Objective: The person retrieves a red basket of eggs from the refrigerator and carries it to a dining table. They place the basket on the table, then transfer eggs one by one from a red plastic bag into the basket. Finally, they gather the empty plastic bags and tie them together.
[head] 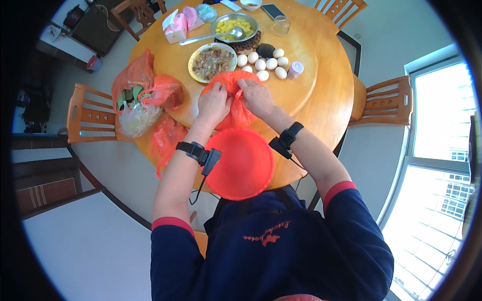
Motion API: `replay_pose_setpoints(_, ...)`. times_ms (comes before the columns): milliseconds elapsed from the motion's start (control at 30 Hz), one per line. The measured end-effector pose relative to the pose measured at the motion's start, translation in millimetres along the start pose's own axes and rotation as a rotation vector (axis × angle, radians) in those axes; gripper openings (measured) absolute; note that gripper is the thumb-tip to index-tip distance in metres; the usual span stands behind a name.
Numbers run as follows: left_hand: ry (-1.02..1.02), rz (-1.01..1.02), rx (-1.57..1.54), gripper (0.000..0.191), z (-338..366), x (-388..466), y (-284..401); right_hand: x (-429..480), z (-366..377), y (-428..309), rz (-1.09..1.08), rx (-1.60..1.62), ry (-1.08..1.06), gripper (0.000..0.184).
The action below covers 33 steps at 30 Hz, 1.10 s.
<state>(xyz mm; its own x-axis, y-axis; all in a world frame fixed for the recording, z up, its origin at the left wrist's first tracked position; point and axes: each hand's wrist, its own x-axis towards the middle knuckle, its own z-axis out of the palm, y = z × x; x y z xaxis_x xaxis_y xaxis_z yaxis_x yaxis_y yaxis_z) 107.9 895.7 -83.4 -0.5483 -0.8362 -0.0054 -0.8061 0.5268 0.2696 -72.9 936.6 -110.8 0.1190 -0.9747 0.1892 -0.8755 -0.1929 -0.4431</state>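
Observation:
Both hands are at a red plastic bag [241, 113] that lies on the round wooden table in front of me. On its left side, my left hand [215, 102] grips the gathered plastic. My right hand [257, 97] pinches the bag's upper part near its middle. What the bag holds is hidden. Nearer to my body sits a red plastic basin [239, 164], with nothing visible inside. Just beyond the bag are several white eggs [260, 65] and a plate of cooked food in sauce [212, 62].
A metal bowl of yellow chunks [234, 28] holds a ladle [237, 33]. Red bags with greens [132, 88] crowd the left edge. A lidded jar [295, 70], a glass jar [281, 26], a tissue pack [176, 29] and a phone [273, 11] stand or lie farther back.

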Motion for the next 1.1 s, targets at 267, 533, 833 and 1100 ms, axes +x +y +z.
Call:
replay_pose_setpoints(267, 0.154, 0.017, -0.154, 0.008, -7.0, -12.1, -17.9, 2.2, 9.3, 30.4, 0.189, 0.261, 0.151, 0.026)
replay_pose_setpoints(533, 0.310, -0.078, -0.459, 0.035, -29.0, -47.8, -58.6, -11.2, -3.2, 46.5, 0.238, 0.313, 0.124, 0.027)
replay_pose_setpoints(833, 0.366, -0.157, -0.991, 0.034, 5.6, -15.7, -35.7, -4.7, -8.1, 36.2, 0.124, 0.960, 0.226, 0.019)
replay_pose_setpoints(1100, 0.396, -0.576, -1.209, 0.051, -31.2, -100.5, -49.3, -53.5, -54.7, 30.3, 0.445, 1.163, 0.507, 0.010)
